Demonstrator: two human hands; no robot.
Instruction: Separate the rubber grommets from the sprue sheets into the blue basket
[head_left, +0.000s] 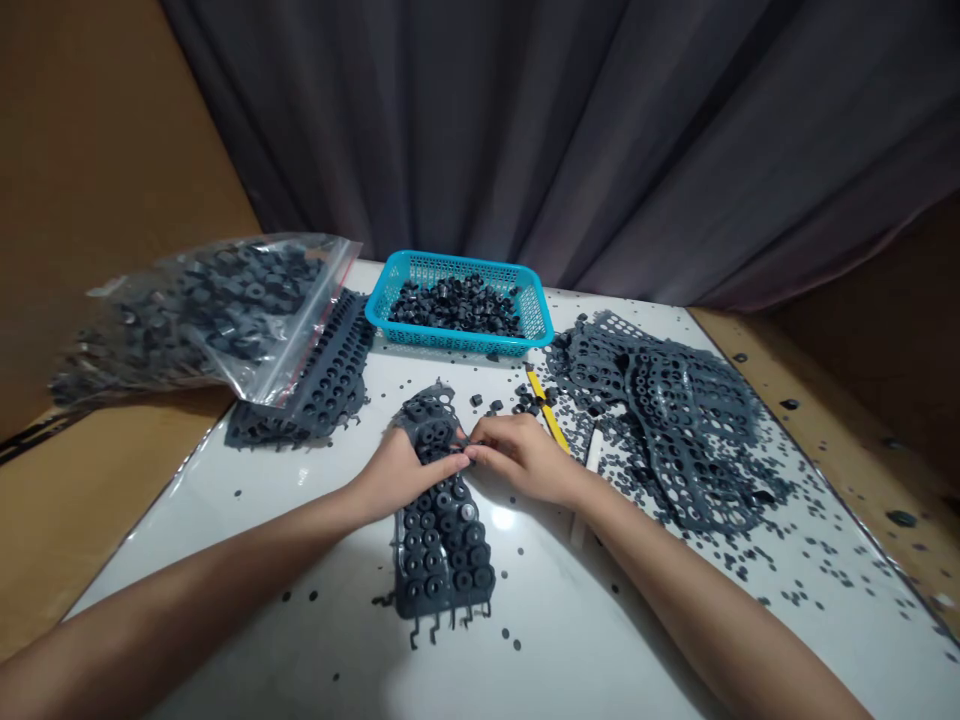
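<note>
A turquoise mesh basket (457, 341) at the back of my white table (285, 665) holds a spread of small black pieces (457, 305). To its left, a clear zip bag (259, 365) bulges with dark grey ring-shaped parts (255, 290). In the middle, before me, lies a dark grey moulded sheet (442, 545), knobbly with rows of round, centre-holed studs, thin tabs along its near edge. My left hand (401, 475) grips it, thumb across the top. My right hand (525, 458) is curled, thumb and forefinger nearly together at its right edge; I can't tell whether they pinch anything.
</note>
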